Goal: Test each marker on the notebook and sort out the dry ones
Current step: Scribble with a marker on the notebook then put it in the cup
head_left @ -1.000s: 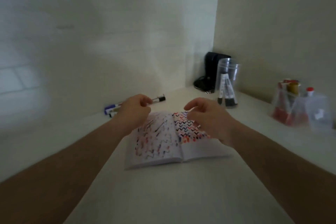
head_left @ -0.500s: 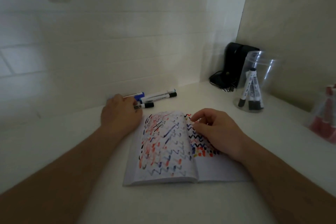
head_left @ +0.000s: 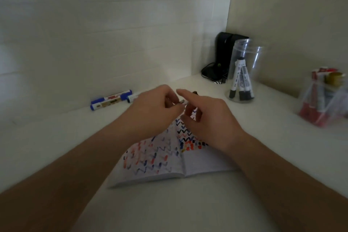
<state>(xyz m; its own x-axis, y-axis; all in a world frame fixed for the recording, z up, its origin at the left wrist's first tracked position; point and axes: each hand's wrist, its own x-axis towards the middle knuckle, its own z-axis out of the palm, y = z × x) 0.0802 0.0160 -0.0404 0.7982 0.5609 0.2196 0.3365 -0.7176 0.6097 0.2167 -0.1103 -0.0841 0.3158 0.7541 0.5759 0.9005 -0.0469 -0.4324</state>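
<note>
My left hand (head_left: 156, 107) pinched a marker (head_left: 182, 102) above the open notebook (head_left: 169, 158) mid-desk; my right hand (head_left: 205, 118) curled around its dark cap. Near the back right corner, a clear jar (head_left: 244, 69) held black markers (head_left: 241, 81).

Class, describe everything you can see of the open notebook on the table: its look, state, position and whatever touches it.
The notebook lies open and flat on the white table, its spine running away from the viewer. Its pages look like white paper, and the stacked page edges show along the near side. The left page is covered with red, blue and dark zigzags and dashes; the right page carries rows of them on its far part only, its near part blank. Both hands hover above its far edge; whether they touch it cannot be told.
</note>
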